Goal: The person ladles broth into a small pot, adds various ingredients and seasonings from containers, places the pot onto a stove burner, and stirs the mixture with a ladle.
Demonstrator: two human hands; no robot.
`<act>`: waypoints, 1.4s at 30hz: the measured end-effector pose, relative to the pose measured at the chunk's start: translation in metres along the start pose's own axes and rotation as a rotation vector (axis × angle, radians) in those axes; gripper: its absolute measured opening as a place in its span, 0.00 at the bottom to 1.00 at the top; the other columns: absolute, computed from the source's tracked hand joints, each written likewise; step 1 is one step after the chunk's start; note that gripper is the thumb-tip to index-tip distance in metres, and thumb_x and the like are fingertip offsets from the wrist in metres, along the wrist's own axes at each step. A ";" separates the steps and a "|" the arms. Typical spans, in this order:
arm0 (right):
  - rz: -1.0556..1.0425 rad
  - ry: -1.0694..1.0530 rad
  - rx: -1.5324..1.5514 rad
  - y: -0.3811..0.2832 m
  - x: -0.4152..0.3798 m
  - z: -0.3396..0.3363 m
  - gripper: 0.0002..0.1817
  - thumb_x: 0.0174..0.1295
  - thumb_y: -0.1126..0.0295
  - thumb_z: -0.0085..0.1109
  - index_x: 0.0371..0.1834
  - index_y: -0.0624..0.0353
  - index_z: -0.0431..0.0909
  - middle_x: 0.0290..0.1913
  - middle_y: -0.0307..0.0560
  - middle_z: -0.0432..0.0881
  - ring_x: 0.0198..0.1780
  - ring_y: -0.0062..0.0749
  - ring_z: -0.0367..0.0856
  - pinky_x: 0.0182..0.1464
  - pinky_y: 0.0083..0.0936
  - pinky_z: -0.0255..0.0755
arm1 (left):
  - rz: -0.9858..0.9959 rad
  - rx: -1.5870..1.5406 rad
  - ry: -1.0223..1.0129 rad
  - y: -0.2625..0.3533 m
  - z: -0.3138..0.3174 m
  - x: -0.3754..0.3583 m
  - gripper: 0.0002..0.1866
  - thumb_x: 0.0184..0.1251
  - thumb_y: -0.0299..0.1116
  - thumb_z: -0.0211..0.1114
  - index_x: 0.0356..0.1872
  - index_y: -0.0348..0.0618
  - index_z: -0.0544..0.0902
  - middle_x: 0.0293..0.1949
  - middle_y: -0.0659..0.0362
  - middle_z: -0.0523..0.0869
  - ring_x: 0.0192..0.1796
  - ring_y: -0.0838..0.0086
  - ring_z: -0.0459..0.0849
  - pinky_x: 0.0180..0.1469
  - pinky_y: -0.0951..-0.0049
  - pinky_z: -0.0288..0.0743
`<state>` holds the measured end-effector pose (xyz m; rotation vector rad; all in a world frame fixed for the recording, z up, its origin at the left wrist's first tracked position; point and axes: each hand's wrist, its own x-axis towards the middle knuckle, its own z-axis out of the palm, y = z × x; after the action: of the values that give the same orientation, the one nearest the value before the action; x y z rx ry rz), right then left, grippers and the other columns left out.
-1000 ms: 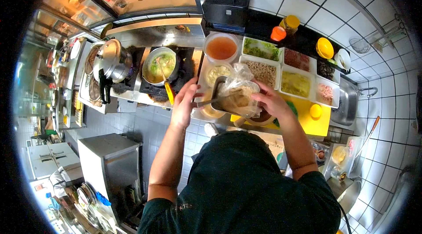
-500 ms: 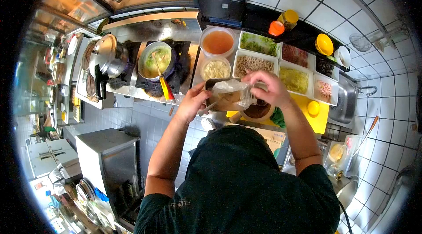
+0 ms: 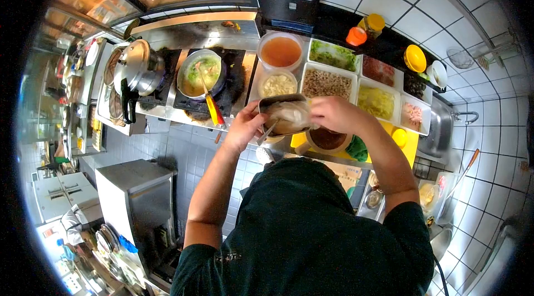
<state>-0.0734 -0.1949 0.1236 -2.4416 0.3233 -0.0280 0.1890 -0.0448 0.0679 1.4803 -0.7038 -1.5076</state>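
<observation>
My left hand (image 3: 247, 127) grips the left end of a rectangular metal container (image 3: 283, 98), held in front of me above the counter's edge. A spoon handle (image 3: 267, 133) sticks out over its near left side. Inside lies a whitish, translucent plastic bag (image 3: 289, 111), somewhat blurred. At the container's right end, the fingers of my right hand (image 3: 335, 113) are closed on the bag; their tips are partly hidden. Close below that hand stands a bowl of dark brown sauce (image 3: 329, 139). A tub of pale slices (image 3: 279, 85) stands just behind the container.
On the stove at left, a pot of greenish soup (image 3: 200, 73) holds a red-and-yellow-handled utensil (image 3: 213, 110), beside a pressure cooker (image 3: 139, 68). White trays of chopped meat (image 3: 327, 83) and greens (image 3: 334, 56) line the counter. A yellow board (image 3: 410, 143) and sink (image 3: 436, 129) are at right.
The bag has gone from bunched above the container to lower inside it. My right hand has moved slightly down and left against the container's right end. The view has shifted a little.
</observation>
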 end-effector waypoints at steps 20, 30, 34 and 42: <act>0.161 0.363 -0.342 -0.018 0.016 0.045 0.15 0.57 0.61 0.58 0.33 0.63 0.85 0.43 0.54 0.83 0.51 0.47 0.78 0.59 0.42 0.70 | 0.106 -0.153 -0.007 -0.020 0.082 0.037 0.32 0.70 0.22 0.60 0.74 0.39 0.61 0.46 0.49 0.85 0.43 0.67 0.87 0.39 0.68 0.87; 0.250 0.802 -0.325 -0.025 -0.087 0.009 0.19 0.51 0.72 0.62 0.48 0.60 0.82 0.54 0.51 0.76 0.55 0.47 0.78 0.54 0.42 0.78 | 0.224 -0.457 0.145 0.044 0.151 0.114 0.19 0.71 0.23 0.56 0.61 0.47 0.68 0.47 0.54 0.81 0.42 0.68 0.84 0.42 0.65 0.86; 0.513 0.823 -0.255 0.017 -0.141 0.032 0.21 0.53 0.74 0.60 0.53 0.60 0.80 0.59 0.54 0.75 0.58 0.53 0.77 0.56 0.45 0.77 | 0.281 -0.548 0.128 0.061 0.176 0.193 0.18 0.72 0.30 0.60 0.59 0.44 0.66 0.48 0.52 0.81 0.44 0.64 0.85 0.42 0.59 0.88; 0.538 1.165 -0.074 0.127 -0.129 -0.017 0.21 0.68 0.79 0.54 0.64 0.65 0.72 0.62 0.62 0.76 0.59 0.56 0.80 0.57 0.40 0.77 | 0.185 -0.509 0.169 0.080 0.201 0.242 0.32 0.73 0.39 0.63 0.71 0.44 0.58 0.64 0.46 0.70 0.60 0.54 0.78 0.57 0.48 0.82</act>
<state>-0.2289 -0.2697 0.0659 -2.0548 1.4627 -1.2177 0.0331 -0.3286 0.0483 1.1040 -0.3112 -1.2802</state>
